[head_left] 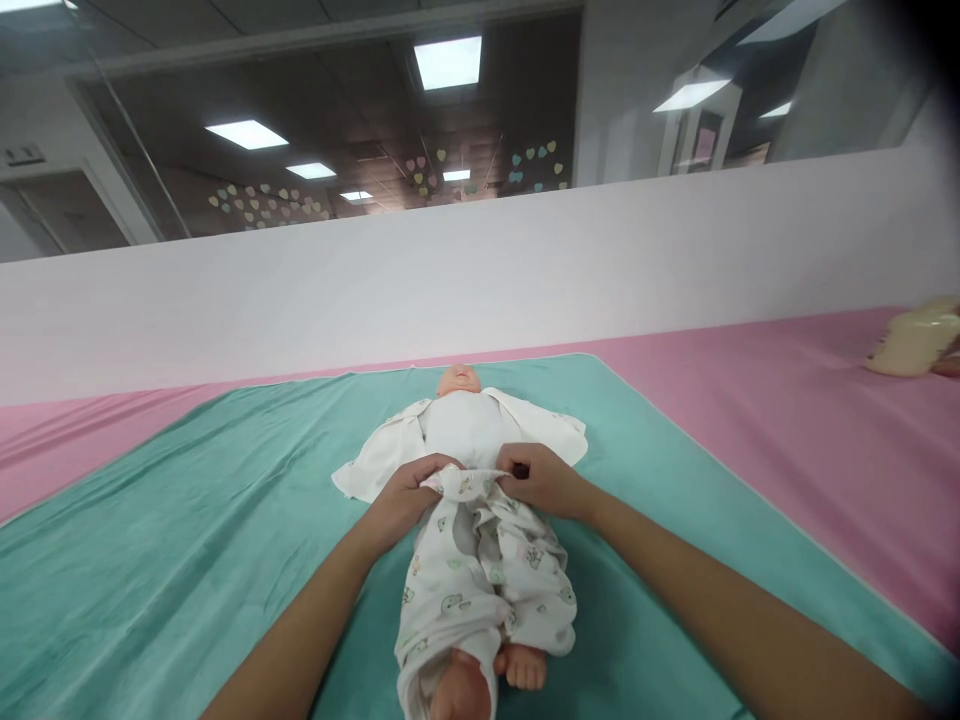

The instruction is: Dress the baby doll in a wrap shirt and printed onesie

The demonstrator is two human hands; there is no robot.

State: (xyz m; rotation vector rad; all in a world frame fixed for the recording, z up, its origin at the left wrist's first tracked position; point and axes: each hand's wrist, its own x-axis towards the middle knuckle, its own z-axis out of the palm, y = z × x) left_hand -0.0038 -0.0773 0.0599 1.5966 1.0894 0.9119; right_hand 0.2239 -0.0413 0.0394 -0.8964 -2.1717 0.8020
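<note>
A baby doll [459, 380] lies on its back with its head away from me. White printed baby pants [454, 600] cover its legs, and both feet show at the leg openings. My left hand [409, 495] is closed on the left side of the waistband, thumb on top. On the other side, my right hand [546, 480] pinches the waistband between thumb and fingers. Above the waistband, a white top [465, 430] covers the doll's torso, its sleeves or flaps spread out to both sides.
Under the doll is a green cloth [225, 540] with a pale edge, laid over a pink sheet [810, 420]. A yellowish container [911, 340] stands at the far right, with part of a hand beside it. A white wall [375, 300] with windows above rises behind.
</note>
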